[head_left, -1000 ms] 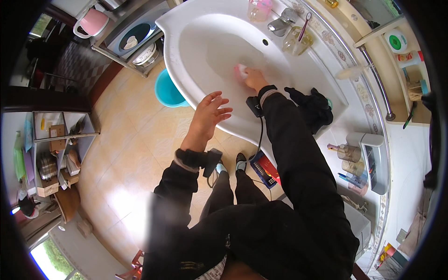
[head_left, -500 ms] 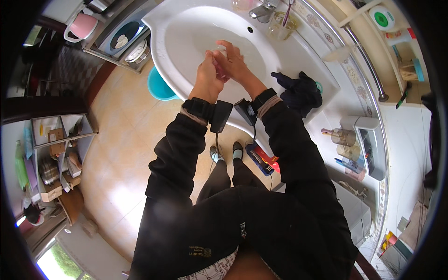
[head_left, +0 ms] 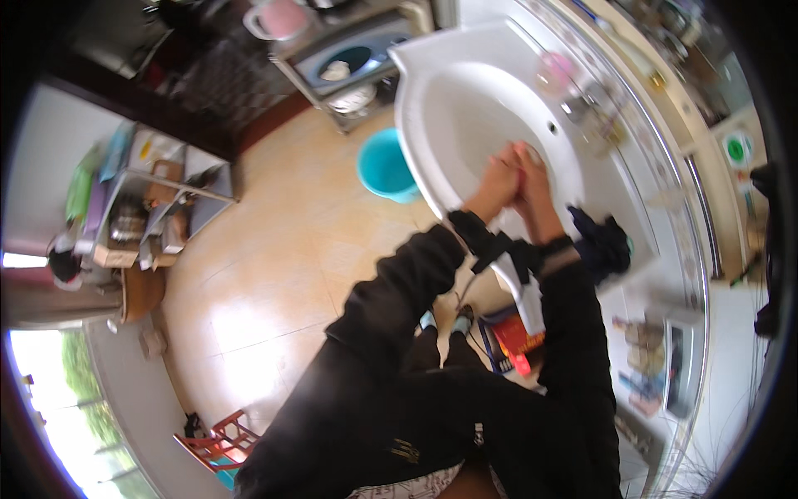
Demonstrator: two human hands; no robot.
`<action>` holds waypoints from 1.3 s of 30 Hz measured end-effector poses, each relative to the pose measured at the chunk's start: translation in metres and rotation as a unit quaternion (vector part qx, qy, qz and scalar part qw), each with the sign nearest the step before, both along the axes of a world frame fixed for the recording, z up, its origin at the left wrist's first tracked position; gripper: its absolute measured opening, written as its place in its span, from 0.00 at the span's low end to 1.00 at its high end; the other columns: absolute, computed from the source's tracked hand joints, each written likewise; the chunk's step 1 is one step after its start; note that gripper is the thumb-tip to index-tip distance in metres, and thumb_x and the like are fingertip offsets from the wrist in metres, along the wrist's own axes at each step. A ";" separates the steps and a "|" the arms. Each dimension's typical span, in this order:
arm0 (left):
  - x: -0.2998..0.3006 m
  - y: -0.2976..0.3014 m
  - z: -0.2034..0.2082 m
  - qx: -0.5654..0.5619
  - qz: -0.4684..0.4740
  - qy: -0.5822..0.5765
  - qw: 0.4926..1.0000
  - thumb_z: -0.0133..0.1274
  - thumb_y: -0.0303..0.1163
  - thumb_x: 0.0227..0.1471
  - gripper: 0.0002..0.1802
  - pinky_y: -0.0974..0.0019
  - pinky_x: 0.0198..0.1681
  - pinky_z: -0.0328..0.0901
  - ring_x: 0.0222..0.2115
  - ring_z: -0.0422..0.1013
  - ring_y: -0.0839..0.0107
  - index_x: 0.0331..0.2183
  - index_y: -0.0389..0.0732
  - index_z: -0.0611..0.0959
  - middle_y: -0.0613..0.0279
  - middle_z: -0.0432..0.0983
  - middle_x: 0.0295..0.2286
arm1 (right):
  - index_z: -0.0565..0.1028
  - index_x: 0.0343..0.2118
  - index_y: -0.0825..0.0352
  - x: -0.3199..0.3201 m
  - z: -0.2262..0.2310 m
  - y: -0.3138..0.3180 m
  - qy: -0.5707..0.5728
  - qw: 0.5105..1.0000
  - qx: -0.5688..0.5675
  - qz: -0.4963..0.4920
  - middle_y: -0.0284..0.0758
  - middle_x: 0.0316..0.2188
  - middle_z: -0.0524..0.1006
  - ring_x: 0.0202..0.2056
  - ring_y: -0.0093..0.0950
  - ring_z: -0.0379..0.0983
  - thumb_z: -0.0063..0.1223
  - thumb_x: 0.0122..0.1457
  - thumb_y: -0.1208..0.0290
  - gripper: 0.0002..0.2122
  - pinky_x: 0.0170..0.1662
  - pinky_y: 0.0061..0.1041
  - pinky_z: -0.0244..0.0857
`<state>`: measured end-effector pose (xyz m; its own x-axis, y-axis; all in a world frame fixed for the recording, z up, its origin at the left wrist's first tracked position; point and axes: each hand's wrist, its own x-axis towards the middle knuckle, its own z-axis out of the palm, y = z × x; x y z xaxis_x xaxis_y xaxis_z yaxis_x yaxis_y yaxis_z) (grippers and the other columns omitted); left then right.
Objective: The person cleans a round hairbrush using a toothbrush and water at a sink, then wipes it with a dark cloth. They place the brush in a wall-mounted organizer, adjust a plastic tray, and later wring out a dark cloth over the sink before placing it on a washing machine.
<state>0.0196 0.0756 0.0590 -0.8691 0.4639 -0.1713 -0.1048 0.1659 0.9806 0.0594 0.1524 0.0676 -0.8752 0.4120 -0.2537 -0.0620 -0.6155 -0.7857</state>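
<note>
One wide head-worn fisheye view looked steeply down over the person's black-sleeved forearms (head_left: pixel 403 283), facing a glossy white ceramic washbasin (head_left: pixel 453 108) close by, with beige tiled floor (head_left: pixel 287 220) farther below.

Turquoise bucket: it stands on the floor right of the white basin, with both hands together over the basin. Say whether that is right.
Wrong side: the head view shows the turquoise bucket on the floor left of the white basin. The left hand and right hand are together over the basin, as you say.
</note>
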 end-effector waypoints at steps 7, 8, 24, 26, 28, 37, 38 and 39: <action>0.020 -0.028 0.055 -0.076 -0.148 -0.095 0.981 0.41 0.51 0.56 0.29 0.71 0.13 0.54 0.13 0.63 0.74 0.50 0.39 0.67 0.59 0.71 0.19 | 0.71 0.37 0.68 0.019 0.019 0.023 -0.019 0.984 -0.042 0.173 0.32 0.23 0.73 0.24 0.23 0.71 0.47 0.59 0.50 0.21 0.30 0.24 0.68; 0.025 -0.033 0.061 -0.126 -0.134 -0.035 0.982 0.42 0.51 0.55 0.29 0.71 0.13 0.54 0.13 0.63 0.74 0.51 0.39 0.66 0.59 0.71 0.18 | 0.71 0.37 0.69 0.020 0.020 0.026 -0.026 0.978 -0.071 0.194 0.32 0.22 0.73 0.23 0.23 0.70 0.47 0.60 0.50 0.21 0.29 0.23 0.67; 0.044 -0.157 0.053 -0.041 -0.019 -0.058 0.997 0.47 0.39 0.54 0.19 0.72 0.16 0.58 0.13 0.61 0.77 0.38 0.33 0.79 0.61 0.73 0.21 | 0.62 0.23 0.59 -0.024 -0.014 0.079 0.001 0.997 0.034 0.073 0.27 0.13 0.59 0.12 0.19 0.55 0.42 0.63 0.54 0.16 0.14 0.20 0.50; 0.046 -0.163 0.052 -0.032 0.001 -0.070 0.997 0.48 0.37 0.55 0.17 0.73 0.16 0.58 0.13 0.61 0.78 0.39 0.32 0.79 0.62 0.73 0.21 | 0.59 0.19 0.58 -0.024 -0.005 0.074 -0.048 0.996 0.062 0.037 0.27 0.11 0.57 0.10 0.21 0.54 0.41 0.62 0.49 0.20 0.13 0.21 0.48; 0.047 -0.165 0.054 -0.033 0.017 -0.082 0.996 0.48 0.36 0.55 0.17 0.73 0.16 0.58 0.13 0.61 0.78 0.39 0.32 0.79 0.61 0.73 0.21 | 0.58 0.17 0.57 -0.023 0.002 0.070 -0.096 0.991 0.089 0.015 0.27 0.09 0.55 0.09 0.22 0.53 0.42 0.60 0.46 0.23 0.11 0.22 0.46; 0.034 -0.128 0.083 0.019 -0.026 -0.027 0.999 0.48 0.36 0.55 0.18 0.74 0.19 0.59 0.16 0.62 0.79 0.41 0.31 0.78 0.62 0.72 0.21 | 0.61 0.16 0.56 -0.039 -0.022 0.054 -0.194 0.976 0.074 -0.066 0.26 0.12 0.59 0.11 0.21 0.56 0.41 0.55 0.64 0.12 0.12 0.25 0.48; 0.032 -0.124 0.084 0.013 -0.036 -0.013 0.999 0.48 0.35 0.55 0.18 0.74 0.19 0.60 0.16 0.62 0.79 0.42 0.32 0.78 0.63 0.73 0.21 | 0.61 0.16 0.56 -0.037 -0.027 0.051 -0.170 0.980 0.086 -0.048 0.26 0.12 0.58 0.11 0.22 0.56 0.41 0.55 0.64 0.12 0.13 0.25 0.48; 0.031 -0.118 0.084 0.012 -0.049 -0.006 0.999 0.48 0.35 0.55 0.17 0.74 0.19 0.60 0.16 0.63 0.79 0.42 0.32 0.78 0.63 0.73 0.21 | 0.61 0.16 0.56 -0.034 -0.031 0.047 -0.159 0.981 0.101 -0.051 0.26 0.12 0.58 0.11 0.22 0.56 0.41 0.55 0.64 0.12 0.13 0.25 0.48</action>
